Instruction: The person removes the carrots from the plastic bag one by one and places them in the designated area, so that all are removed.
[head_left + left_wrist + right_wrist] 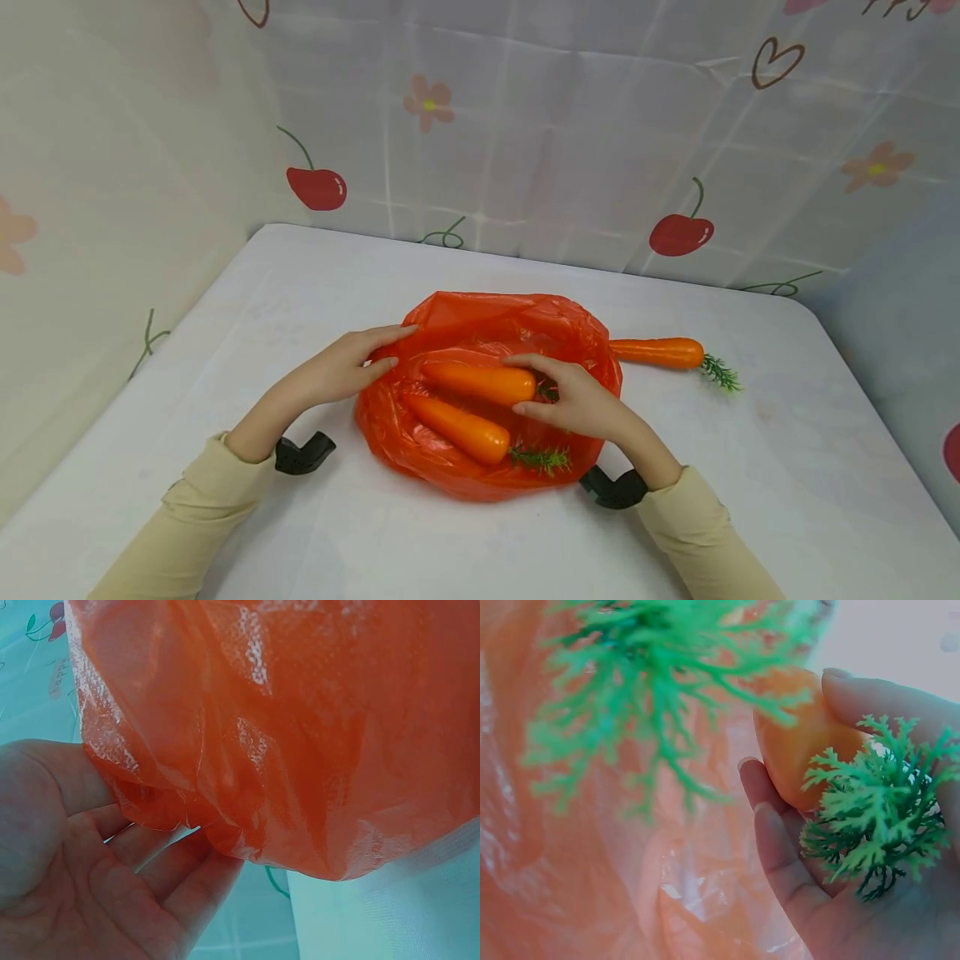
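Observation:
An orange-red plastic bag (480, 487) lies spread wide on the table. Two carrots with green tops rest in its mouth: an upper one (480, 382) and a lower one (459, 427). My right hand (573, 400) holds the upper carrot (799, 750) by its thick leafy end, thumb on one side and fingers on the other. At the bag's left side, my left hand (345, 364) pinches the rim between thumb and fingers, and the left wrist view shows the bag's folds (225, 772) against the fingers. Leaves (645, 690) of the lower carrot blur across the right wrist view.
A third carrot (660, 353) lies on the white table (750, 467) right of the bag, its tip against the bag's edge. Behind the table hangs a pale curtain (540, 150) printed with cherries and flowers. Black wrist mounts (303, 454) sit below both hands.

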Available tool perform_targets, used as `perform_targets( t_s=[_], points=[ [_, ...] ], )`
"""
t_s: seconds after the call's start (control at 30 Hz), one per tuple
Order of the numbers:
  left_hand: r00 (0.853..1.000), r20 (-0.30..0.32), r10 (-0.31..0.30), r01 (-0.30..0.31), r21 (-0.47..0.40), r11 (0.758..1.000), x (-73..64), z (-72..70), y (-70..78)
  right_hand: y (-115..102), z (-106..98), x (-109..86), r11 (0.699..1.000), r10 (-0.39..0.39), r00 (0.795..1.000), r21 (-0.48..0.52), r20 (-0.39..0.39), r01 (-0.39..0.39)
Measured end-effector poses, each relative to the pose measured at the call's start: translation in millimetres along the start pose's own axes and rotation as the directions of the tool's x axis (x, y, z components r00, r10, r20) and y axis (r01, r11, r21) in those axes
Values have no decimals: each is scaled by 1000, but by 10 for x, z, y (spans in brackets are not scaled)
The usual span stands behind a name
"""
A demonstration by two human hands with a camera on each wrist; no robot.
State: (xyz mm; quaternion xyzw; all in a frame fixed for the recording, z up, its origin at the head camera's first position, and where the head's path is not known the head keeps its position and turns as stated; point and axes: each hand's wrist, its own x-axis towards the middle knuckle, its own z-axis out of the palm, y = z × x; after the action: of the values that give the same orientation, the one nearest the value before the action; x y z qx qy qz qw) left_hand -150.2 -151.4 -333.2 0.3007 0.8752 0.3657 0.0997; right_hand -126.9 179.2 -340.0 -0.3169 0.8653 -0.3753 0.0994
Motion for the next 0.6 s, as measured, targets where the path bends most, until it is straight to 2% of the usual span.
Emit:
perform_targets(
  t_s=[0.4,0.6],
  points=[
    [1000,1,-10,10,-3,1000,4,5,12,-1,-143,-50,998,-4,999,55,-53,7],
    [1000,0,-8,8,1,1000,3,9,16,40,-292,-102,985,47,998,168,-45,-39]
  ],
)
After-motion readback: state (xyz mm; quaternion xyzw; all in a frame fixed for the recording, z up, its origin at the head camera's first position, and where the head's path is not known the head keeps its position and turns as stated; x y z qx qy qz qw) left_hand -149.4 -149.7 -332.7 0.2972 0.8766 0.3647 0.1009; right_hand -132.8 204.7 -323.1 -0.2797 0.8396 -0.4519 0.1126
